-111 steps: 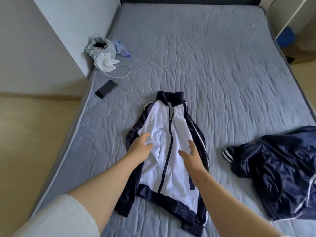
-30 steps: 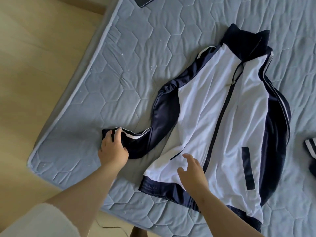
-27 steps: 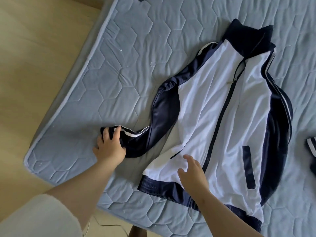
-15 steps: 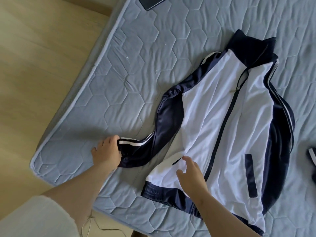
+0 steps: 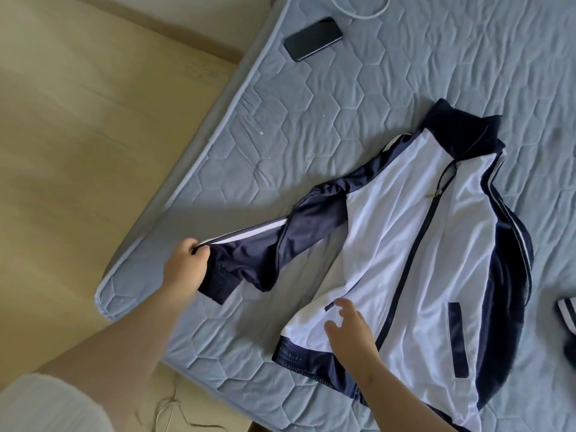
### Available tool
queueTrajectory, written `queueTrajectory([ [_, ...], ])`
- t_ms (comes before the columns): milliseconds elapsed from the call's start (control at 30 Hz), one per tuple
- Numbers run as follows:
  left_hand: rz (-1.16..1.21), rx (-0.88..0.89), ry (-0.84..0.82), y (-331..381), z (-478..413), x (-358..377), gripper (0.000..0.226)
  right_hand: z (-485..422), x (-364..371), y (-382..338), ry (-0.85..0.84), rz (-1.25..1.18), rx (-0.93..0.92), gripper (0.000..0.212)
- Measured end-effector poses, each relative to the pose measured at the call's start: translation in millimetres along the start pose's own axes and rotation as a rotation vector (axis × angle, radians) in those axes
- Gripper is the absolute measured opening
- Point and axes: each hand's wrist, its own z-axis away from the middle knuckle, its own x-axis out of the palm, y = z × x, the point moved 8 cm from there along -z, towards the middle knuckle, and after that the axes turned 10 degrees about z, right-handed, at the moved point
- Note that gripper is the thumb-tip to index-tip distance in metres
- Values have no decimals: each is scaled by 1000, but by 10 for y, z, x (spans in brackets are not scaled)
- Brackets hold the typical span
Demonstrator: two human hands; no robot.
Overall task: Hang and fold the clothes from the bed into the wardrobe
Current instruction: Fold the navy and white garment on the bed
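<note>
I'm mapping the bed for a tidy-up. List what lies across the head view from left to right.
wooden floor → left hand gripping the sleeve cuff → phone → right hand → jacket zipper → jacket pocket trim → dark striped garment at the right edge

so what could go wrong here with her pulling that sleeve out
The left hand grips the sleeve cuff near the mattress corner; pulling further could drag the whole jacket toward the edge. The right hand lies open at the hem, so the white front may bunch. The phone also sits close to the mattress edge and could get knocked off.
</note>
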Motion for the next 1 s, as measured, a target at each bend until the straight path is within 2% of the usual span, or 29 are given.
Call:
queueTrajectory([
  [233, 30, 222, 219, 879, -113, -924, 16, 228, -356, -608, 71, -63, -113, 45],
  [367, 88, 313, 262, 1330, -95, -1368, 16, 352, -482, -895, 89, -60, -146, 49],
  [467, 63, 344, 196, 1617, -76, -1589, 17, 439, -565, -1049, 109, -54, -162, 44],
  [567, 82, 277, 71, 1794, -108, -1697, 34, 513, -649, -1156, 124, -61, -167, 38],
  [667, 388, 169, -31, 1901, -97, -1730, 48, 549, -737, -1209, 132, -87, -158, 43],
  [733, 628, 103, -82, 1979, -46, -1682, 39, 572, -780, -1208, 139, -107, -153, 46],
  [800, 729, 65, -135, 2103, 28, -1555, 16, 586, -828, -1184, 149, -149, -141, 46],
  [1000, 798, 104, -292, 2596, 369, -800, 21, 597, -1036, -931, 180, -233, -101, 44],
])
